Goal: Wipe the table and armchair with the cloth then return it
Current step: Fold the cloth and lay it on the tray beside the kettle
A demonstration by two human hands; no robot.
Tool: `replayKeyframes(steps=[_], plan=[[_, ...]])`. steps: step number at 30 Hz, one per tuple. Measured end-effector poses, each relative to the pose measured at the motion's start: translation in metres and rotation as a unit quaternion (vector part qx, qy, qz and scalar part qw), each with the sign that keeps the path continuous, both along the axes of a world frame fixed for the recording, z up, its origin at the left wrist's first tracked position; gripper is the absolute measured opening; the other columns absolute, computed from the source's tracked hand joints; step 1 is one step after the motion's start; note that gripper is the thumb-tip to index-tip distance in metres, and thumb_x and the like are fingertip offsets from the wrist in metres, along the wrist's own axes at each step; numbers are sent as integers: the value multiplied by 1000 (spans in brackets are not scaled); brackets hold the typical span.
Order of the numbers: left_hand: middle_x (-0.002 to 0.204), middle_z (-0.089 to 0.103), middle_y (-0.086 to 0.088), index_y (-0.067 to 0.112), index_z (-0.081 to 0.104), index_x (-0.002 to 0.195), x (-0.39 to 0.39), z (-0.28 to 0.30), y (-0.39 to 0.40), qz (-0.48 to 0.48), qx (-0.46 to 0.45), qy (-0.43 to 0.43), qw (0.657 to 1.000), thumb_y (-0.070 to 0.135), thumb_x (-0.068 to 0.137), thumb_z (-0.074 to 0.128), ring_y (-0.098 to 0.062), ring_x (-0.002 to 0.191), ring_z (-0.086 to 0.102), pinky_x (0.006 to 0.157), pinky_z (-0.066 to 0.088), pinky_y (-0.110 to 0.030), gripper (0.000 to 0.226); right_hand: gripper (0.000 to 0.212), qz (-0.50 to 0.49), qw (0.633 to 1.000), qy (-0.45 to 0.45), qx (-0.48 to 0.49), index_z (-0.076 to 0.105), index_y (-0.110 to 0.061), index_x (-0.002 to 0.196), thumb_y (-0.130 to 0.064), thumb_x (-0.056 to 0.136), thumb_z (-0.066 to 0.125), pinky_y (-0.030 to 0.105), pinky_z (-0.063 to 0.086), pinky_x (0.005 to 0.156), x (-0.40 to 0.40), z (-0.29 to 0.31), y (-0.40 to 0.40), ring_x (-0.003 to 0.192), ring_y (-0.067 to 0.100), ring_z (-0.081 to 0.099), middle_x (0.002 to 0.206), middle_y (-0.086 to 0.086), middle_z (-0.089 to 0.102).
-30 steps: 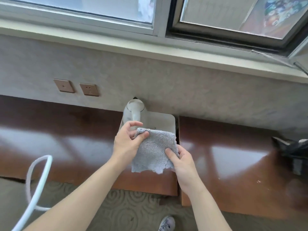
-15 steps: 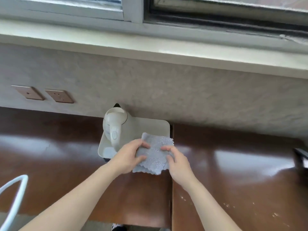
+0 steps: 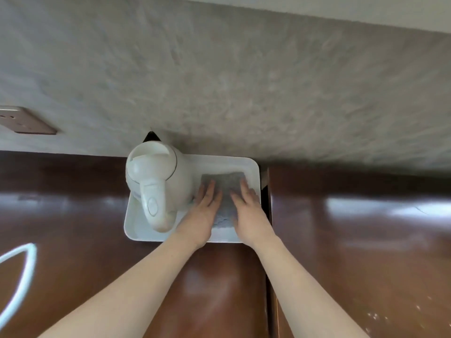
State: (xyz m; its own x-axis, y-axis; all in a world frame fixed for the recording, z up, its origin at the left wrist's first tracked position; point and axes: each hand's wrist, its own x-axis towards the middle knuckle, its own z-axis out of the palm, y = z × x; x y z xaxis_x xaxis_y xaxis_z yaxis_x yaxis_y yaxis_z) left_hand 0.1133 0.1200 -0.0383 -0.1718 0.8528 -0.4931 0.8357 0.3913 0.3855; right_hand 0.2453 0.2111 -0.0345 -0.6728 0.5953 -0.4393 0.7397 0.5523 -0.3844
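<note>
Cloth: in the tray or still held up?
In the tray: cloth lies flat beside the kettle, both hands pressing it.

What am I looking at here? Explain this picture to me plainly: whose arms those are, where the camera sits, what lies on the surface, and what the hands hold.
There is no machine here. The two bare arms belong to a person who wears a wide-angle camera on the head, so this one picture looks forward and down, as that person sees it.

Below is a glossy brown wooden table against a textured wall with a socket plate at the left. On the table stands a white tray. In the tray's left part sits a white kettle; in its right part lies a grey cloth, flat.

The left hand and the right hand both lie on the cloth with straight fingers, pressing it flat rather than gripping it. A white looped cord shows at the left edge.
</note>
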Motion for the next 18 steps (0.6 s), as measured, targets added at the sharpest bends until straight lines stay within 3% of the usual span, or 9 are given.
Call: replayKeyframes(steps=[4, 9, 13, 18], plan=[[166, -20, -10, 7, -16, 156, -2, -10, 9, -23, -44, 63, 997, 3, 102, 44, -33, 154, -15, 124, -1, -32, 81, 82, 61, 996, -56, 23, 4, -18, 159, -7, 96, 55, 31, 9, 124, 1, -14, 2, 154, 25, -6, 167, 1, -12], [166, -21, -7, 6, -23, 154, -8, -15, 26, -18, -95, 86, 992, 16, 96, 62, -27, 153, -19, 125, -2, -34, 103, 109, 63, 991, -116, 2, -8, -21, 158, -22, 86, 74, 33, 8, 124, -11, -17, 17, 153, 25, -13, 166, -2, -19], [166, -25, -4, 8, -26, 153, -15, -21, 39, -25, -121, 79, 989, 24, 84, 79, -26, 153, -21, 125, 0, -35, 127, 119, 65, 990, -123, -1, -13, -18, 157, -23, 81, 79, 34, 3, 124, -15, -20, 23, 152, 28, -15, 165, 1, -20], [167, -19, -6, 7, -22, 155, -12, -18, 36, -34, -94, 109, 989, 27, 82, 81, -25, 154, -15, 126, 4, -35, 128, 118, 60, 995, -76, -11, -11, -13, 157, -26, 82, 79, 33, 1, 123, -8, -12, 20, 152, 28, -14, 166, 6, -18]])
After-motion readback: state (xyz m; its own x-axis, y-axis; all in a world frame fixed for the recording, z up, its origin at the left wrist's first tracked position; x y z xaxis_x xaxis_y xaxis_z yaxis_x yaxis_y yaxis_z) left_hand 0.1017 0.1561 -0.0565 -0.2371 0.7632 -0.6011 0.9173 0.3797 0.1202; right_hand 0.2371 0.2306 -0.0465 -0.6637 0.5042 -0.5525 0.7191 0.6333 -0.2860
